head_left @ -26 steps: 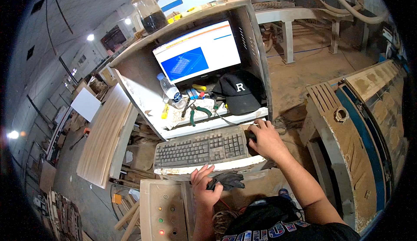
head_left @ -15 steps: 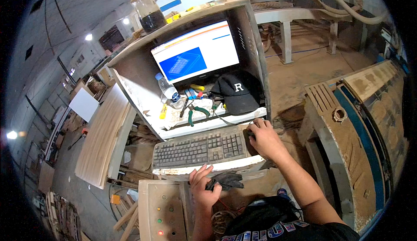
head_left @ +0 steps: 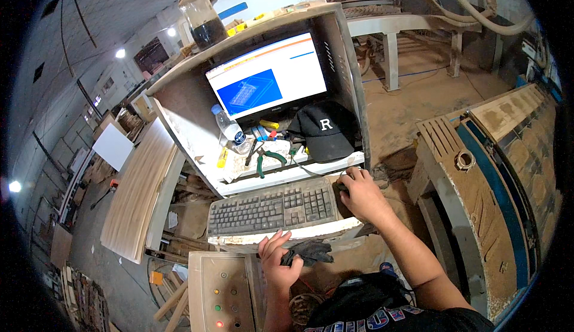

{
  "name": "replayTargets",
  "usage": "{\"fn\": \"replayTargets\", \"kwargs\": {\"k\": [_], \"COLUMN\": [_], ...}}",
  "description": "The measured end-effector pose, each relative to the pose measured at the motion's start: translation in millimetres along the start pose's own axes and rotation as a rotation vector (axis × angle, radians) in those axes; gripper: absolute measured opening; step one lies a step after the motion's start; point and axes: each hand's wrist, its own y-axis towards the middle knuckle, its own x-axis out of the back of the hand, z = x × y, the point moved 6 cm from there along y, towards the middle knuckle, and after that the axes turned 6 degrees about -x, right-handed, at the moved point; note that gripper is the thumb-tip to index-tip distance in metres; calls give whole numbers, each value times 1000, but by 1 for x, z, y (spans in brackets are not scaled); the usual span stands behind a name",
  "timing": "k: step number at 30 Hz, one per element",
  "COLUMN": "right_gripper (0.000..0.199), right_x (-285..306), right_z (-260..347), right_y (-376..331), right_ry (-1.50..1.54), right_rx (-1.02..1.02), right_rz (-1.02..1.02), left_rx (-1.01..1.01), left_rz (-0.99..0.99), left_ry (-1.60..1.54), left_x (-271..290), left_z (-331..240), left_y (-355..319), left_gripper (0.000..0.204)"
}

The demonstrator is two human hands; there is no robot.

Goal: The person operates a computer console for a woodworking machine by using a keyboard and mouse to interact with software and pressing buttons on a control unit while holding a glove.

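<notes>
The right hand [head_left: 362, 195] cupped a mouse [head_left: 341, 186]; the left hand [head_left: 278, 261], gripping a dark glove [head_left: 311, 250], could bump the keyboard [head_left: 272, 209] just above.

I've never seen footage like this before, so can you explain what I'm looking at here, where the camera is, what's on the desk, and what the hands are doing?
The picture comes from a wide fisheye camera worn on a person's head, looking down at their own arms, so straight edges curve near the rim. The person stands at a dusty workshop cabinet. Inside it is a monitor showing a blue drawing. On the shelf below lie a black cap, a plastic water bottle and green-handled pliers. A dusty keyboard sits on a lower tray. The right hand rests on a dark computer mouse beside the keyboard. The left hand holds a dark glove near the tray's front edge. A control panel with coloured buttons is below.
</notes>
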Motion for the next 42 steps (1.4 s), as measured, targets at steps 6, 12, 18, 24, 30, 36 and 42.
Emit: {"fn": "replayTargets", "kwargs": {"k": [6, 12, 18, 24, 30, 36, 42], "right_gripper": [42, 40, 40, 40, 39, 43, 44], "right_x": [-2, -1, 1, -5, -10, -4, -8], "right_z": [-2, 0, 1, -4, -6, -2, -6], "right_y": [1, 1, 1, 1, 2, 3, 3], "right_ry": [-33, -8, -17, -6, -38, -59, -67], "right_rx": [1, -12, -19, 5, 3, 5, 20], "right_rz": [25, 29, 24, -3, -5, 0, -14], "left_rx": [3, -4, -5, -1, 8, 20, 2], "left_rz": [-5, -6, -3, -11, 11, 43, 34], "left_ry": [-7, -22, -42, -34, -35, -31, -25], "left_x": [-1, -1, -1, 1, 4, 5, 1], "left_z": [3, 5, 5, 1, 0, -3, 3], "left_y": [-1, -1, 1, 2, 3, 4, 1], "left_gripper": [28, 28, 30, 30, 26, 24, 25]}}
